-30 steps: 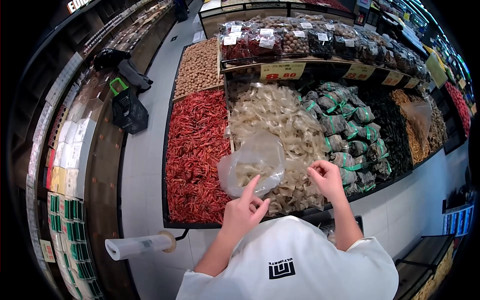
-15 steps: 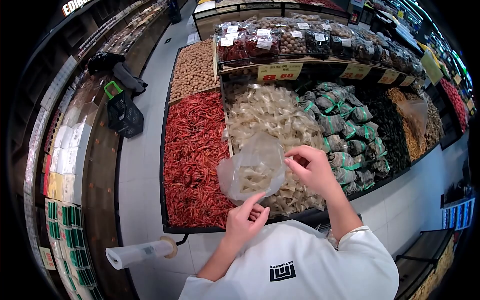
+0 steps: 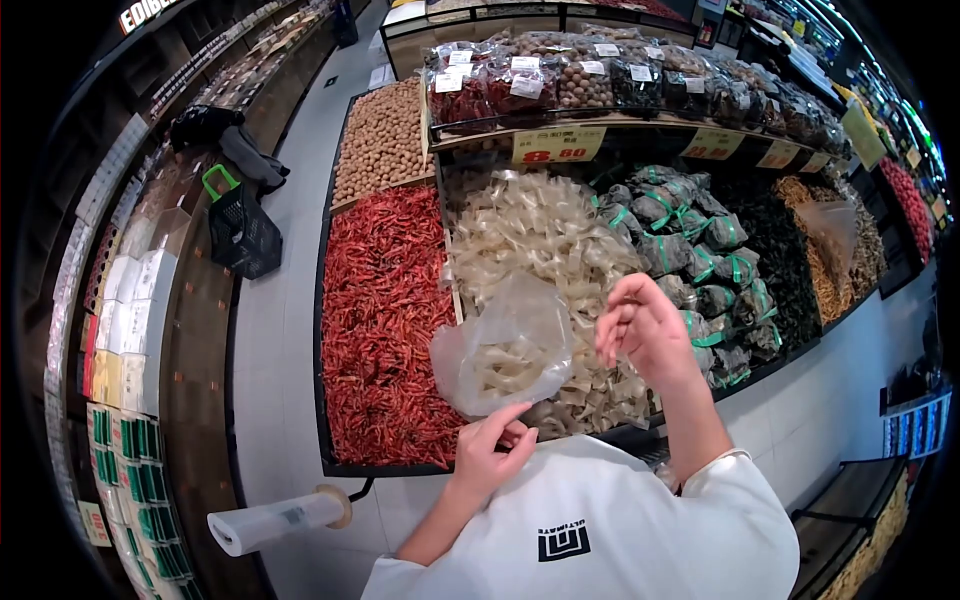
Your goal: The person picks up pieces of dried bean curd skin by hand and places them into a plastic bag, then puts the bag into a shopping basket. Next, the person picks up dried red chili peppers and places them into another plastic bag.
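Note:
A clear plastic bag (image 3: pixel 458 362) spreads over the bin of pale, translucent dried strips (image 3: pixel 540 225), its mouth facing up. Strips show within its outline. My left hand (image 3: pixel 492 448) pinches the bag's near rim between thumb and fingers. Off to the bag's right, my right hand (image 3: pixel 645 325) is raised over the strips with nothing in it, fingers loosely bent and apart. Close by on its right lie grey bundles (image 3: pixel 715 232) tied with green bands.
Dried red chillies (image 3: pixel 385 330) fill the bin on the left, with round brown nuts (image 3: pixel 385 140) behind. Packed bags (image 3: pixel 590 80) line the upper shelf above price signs (image 3: pixel 558 146). A plastic bag roll (image 3: pixel 280 518) juts out at lower left. In the aisle, a person (image 3: pixel 230 140) bends near a basket (image 3: pixel 243 235).
My right hand has let go of the bag's right edge and moved right and slightly up, its fingers loosening. My left hand stays at the near rim.

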